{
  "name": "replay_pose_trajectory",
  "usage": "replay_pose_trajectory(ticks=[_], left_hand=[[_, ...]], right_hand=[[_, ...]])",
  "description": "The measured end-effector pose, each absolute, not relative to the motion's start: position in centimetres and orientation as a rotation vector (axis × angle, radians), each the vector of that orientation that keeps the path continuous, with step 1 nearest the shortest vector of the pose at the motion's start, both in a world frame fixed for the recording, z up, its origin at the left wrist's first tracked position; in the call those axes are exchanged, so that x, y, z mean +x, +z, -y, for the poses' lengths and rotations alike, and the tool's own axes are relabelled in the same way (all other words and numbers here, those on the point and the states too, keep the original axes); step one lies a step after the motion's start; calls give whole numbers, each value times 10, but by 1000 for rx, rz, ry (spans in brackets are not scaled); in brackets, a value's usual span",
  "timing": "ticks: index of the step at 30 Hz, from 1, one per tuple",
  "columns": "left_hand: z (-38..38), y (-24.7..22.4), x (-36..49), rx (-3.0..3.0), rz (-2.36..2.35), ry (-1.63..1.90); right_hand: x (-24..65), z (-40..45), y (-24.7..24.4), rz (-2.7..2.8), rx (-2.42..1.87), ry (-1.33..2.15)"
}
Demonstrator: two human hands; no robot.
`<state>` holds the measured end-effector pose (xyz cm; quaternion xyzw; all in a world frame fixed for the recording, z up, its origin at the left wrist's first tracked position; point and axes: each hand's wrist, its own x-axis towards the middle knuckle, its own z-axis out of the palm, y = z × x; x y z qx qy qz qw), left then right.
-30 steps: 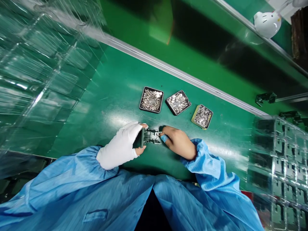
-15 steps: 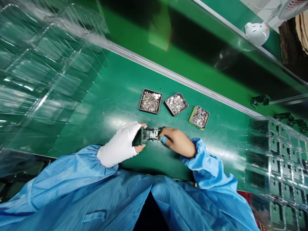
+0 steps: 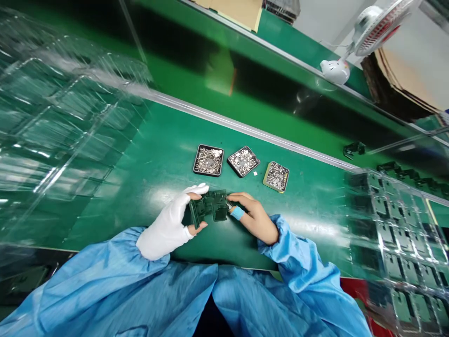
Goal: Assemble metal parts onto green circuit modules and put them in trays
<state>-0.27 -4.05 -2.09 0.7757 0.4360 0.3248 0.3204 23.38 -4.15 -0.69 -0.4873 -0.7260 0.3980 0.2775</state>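
A dark green plastic housing (image 3: 215, 206) with slots and ledges is held above the green table in front of my body. My left hand (image 3: 168, 224), in a white glove with bare fingertips, grips its left end, thumb below and fingers above. At the right end my right hand (image 3: 254, 217) is bare, with blue tape round the thumb. Its thumb and forefinger pinch a small metal piece (image 3: 229, 205) against the housing's edge; most of that piece is hidden by the fingers.
Beyond my hands lie three small trays of shiny metal pieces: a left tray (image 3: 194, 161), a middle tray (image 3: 241, 175) and a yellowish-edged right tray (image 3: 266, 177). A tiny pale piece (image 3: 255, 173) lies beside them. Clear plastic trays (image 3: 80, 126) stand left; filled trays (image 3: 396, 234) stand right.
The housing has turned in my hands and now shows a broad, flat side. A tiny pale piece now lies by the middle tray. The view has tipped up, showing more of the shelf and fan.
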Motion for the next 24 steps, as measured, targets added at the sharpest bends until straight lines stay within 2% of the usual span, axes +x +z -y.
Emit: replay_pose_trajectory(ticks=[3, 9, 12, 18, 24], left_hand=[[40, -20, -2, 2078, -1034, 842], [29, -19, 3, 2332, -1170, 636], [26, -20, 5, 2366, -1239, 554], [30, -36, -7, 2409, -1294, 666], [37, -38, -15, 2452, -1214, 697]], right_hand=[[227, 45, -6, 1819, -1264, 1169], [215, 55, -7, 2417, -1088, 528], [233, 48, -2, 2516, -985, 432], [323, 3, 4, 2156, -1872, 138], [347, -6, -10, 2272, -2043, 41]])
